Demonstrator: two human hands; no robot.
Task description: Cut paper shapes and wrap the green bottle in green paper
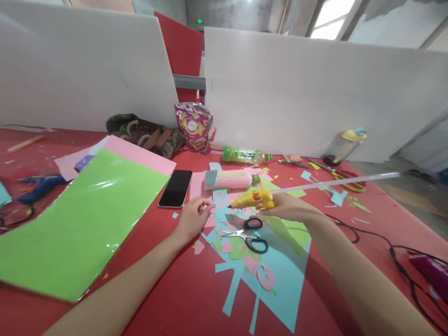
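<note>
My right hand grips a yellow glue gun, its nozzle aimed left and a long clear glue stick jutting out behind. My left hand rests near the nozzle, fingers curled and pinched; what lies between them, if anything, is too small to make out. Just beyond both hands lies a bottle wrapped in pink paper, with a green cap and a pale blue strip at its left end. Black-handled scissors lie partly spread on paper scraps and a light blue sheet below the hands.
A phone and green sheets lie left. Behind are a snack bag, a green-capped bottle and white panels. Pliers, a yellow-topped container and a black cable are right; a blue glue gun is far left.
</note>
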